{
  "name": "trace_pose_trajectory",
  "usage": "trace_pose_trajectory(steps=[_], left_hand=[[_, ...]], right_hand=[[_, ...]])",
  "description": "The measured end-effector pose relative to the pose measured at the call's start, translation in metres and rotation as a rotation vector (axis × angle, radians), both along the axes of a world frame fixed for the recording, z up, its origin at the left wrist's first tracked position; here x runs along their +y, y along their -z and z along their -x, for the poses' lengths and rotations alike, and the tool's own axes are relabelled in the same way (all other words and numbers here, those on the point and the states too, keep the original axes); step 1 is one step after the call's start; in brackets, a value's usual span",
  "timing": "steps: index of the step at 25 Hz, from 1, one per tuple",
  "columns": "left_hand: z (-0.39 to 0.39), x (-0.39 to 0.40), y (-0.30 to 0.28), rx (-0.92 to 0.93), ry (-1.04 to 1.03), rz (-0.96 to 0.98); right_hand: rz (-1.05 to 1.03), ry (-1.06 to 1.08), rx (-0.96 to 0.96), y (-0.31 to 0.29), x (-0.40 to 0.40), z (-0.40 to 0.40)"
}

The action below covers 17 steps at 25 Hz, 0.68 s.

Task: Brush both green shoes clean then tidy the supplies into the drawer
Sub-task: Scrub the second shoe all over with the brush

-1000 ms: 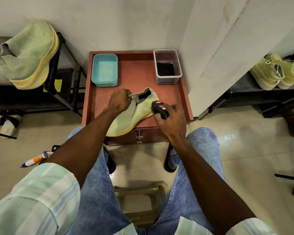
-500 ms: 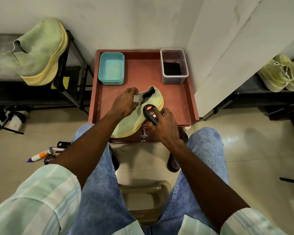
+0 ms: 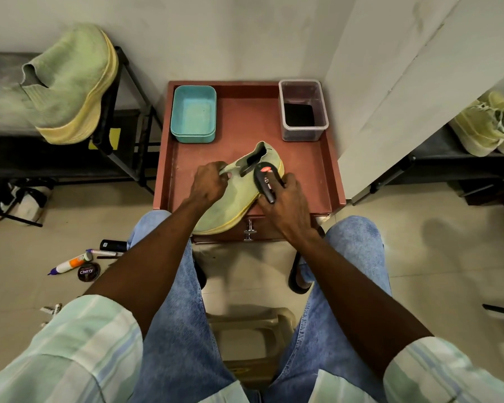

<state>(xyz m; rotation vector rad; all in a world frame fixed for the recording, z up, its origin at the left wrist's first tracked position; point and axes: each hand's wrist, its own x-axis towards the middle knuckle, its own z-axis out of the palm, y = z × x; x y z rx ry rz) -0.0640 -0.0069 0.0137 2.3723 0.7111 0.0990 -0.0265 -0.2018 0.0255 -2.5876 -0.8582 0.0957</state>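
1. Right hand (image 3: 285, 199) curled round a black brush (image 3: 264, 181) with a red label, pressed against the right side of a green shoe (image 3: 235, 193); writing on that label too small to read.
2. Left hand (image 3: 208, 184) pinching the collar of the same shoe at its left side.
3. Shoe lying slantwise on the red-brown stand top (image 3: 246, 123), heel toward the middle, toe hanging over the front edge above the drawer handle (image 3: 249, 229).
4. Teal tub (image 3: 193, 113) at the back left corner of the stand top, clear container (image 3: 303, 110) with something dark inside at the back right corner; both well apart from the shoe.
5. Second green shoe (image 3: 67, 82) resting tilted on the black rack (image 3: 120, 106) left of the stand.
6. On the floor to the left: a round tin (image 3: 88, 271) marked "Cherry", a white tube (image 3: 70, 263) with an orange band, a black bottle (image 3: 113, 245), close together.
7. Pale laced shoes (image 3: 489, 126) on a shelf at far right.
8. Beige stool (image 3: 250, 338) between the knees.
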Motion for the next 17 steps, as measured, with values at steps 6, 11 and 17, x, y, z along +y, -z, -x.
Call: trace_pose_trajectory(steps=[6,11,17], left_hand=[[-0.001,-0.004,0.001,-0.034,-0.031,0.08],[-0.001,-0.004,-0.001,-0.039,-0.028,0.083],[-0.001,-0.007,-0.002,-0.049,-0.029,0.081]], right_hand=[[-0.01,0.072,-0.04,-0.001,0.006,-0.003],[0.053,-0.054,-0.107,0.003,0.012,0.001],[0.037,-0.018,-0.105,0.001,0.001,-0.007]])
